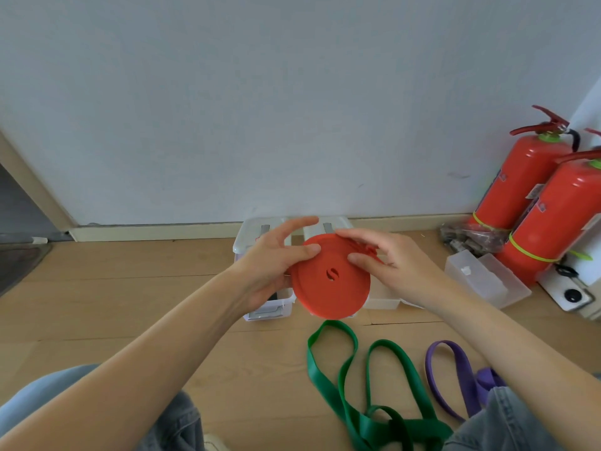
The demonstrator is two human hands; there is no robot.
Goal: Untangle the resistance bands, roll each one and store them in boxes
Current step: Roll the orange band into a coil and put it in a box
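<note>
A red resistance band [331, 288] is wound into a flat disc with a small hole at its middle. I hold it up above the clear storage boxes [250, 237]. My left hand [276, 258] grips its left edge, thumb on the face. My right hand [387, 258] pinches the loose outer end at the upper right edge. A green band [344, 385] lies looped and twisted on the wooden floor in front of me. To its right, a purple band [455, 375] lies partly hidden under my right arm and knee.
A separate clear plastic box [484, 278] sits on the floor at the right. Two red fire extinguishers [533, 190] stand against the wall behind it, with a dark bag [468, 237] beside them. My knees in jeans are at the bottom corners.
</note>
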